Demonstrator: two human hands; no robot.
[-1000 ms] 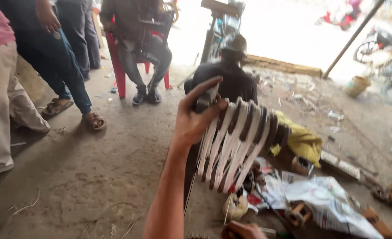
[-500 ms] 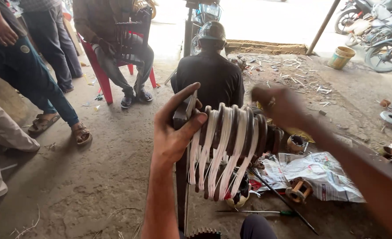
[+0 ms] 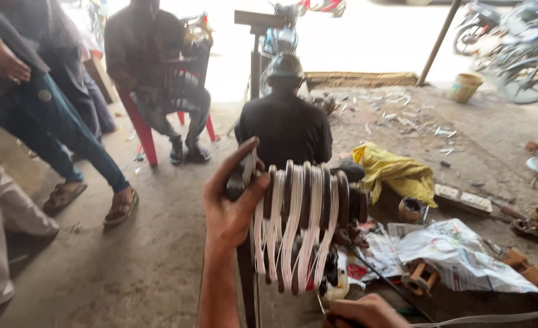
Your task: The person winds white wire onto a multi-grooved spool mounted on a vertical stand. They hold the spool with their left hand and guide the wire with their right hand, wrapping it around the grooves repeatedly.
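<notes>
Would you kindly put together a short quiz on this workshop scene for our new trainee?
1. True or false: the left hand grips the end of the ribbed winding former strung with white wire.
2. Which lies on the ground right of the former? A) a yellow cloth B) a blue bucket C) a green hose
3. Fill in: the right hand sits at the ___ edge of the view, below the former.

Key: 1 true; 2 A; 3 bottom. Whether the right hand grips anything cannot be told. A seated person in black faces away beyond the former.
</notes>
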